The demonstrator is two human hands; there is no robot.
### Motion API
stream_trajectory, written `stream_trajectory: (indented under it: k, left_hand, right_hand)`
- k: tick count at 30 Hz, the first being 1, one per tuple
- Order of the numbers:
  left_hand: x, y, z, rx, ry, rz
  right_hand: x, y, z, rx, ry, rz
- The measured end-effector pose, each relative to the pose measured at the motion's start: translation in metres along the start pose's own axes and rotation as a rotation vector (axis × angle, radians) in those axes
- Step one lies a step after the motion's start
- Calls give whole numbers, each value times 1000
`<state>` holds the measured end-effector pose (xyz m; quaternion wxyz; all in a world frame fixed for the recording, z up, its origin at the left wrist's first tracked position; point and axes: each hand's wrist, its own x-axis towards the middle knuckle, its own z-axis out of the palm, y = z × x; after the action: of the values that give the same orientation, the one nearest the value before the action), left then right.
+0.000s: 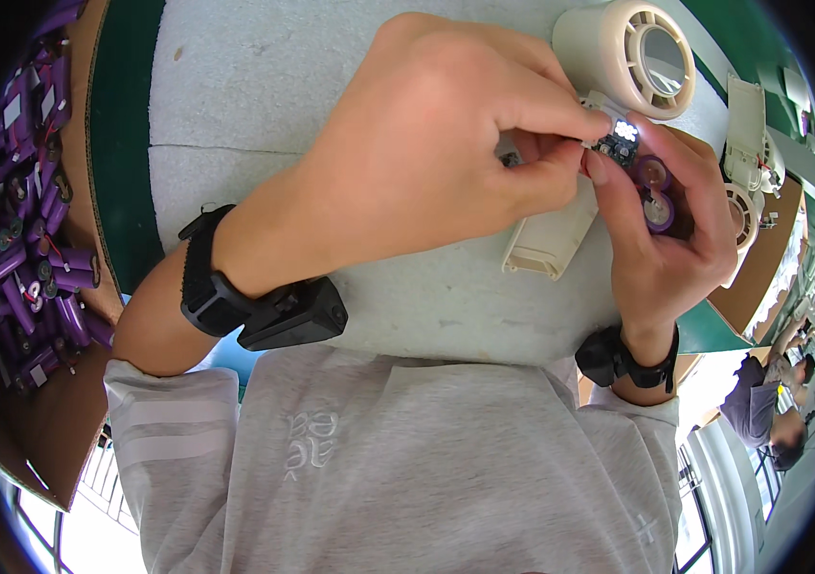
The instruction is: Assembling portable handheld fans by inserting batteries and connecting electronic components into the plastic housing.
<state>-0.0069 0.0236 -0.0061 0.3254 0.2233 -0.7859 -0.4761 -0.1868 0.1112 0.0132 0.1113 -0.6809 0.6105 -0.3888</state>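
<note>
Take the pale foam sheet [235,86] in front of you as your landmark; 1 thin seam crosses it. Along its left edge you see the green tabletop [125,143]. Left of the sheet you have an open cardboard box [39,440], heaped with purple battery cells [29,220], some trailing thin wires. Right of the sheet lie 1 cream casing part [744,124] and 1 round, slotted housing [742,218], partly hidden from you, with a 2nd cardboard box [766,268] beside them. Farther right from the sheet, you see 1 person [750,402] in dark clothing.
</note>
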Motion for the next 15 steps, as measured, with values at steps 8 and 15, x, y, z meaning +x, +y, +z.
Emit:
stream_trajectory:
  k: [8,15]
  left_hand:
    - [3,-4,-5,-241,-118,-55]
    - [5,1,-8,-316,-135,-70]
  right_hand:
    - [-7,-5,-4,72,-49,115]
    - [-8,-5,-4,14,-65,90]
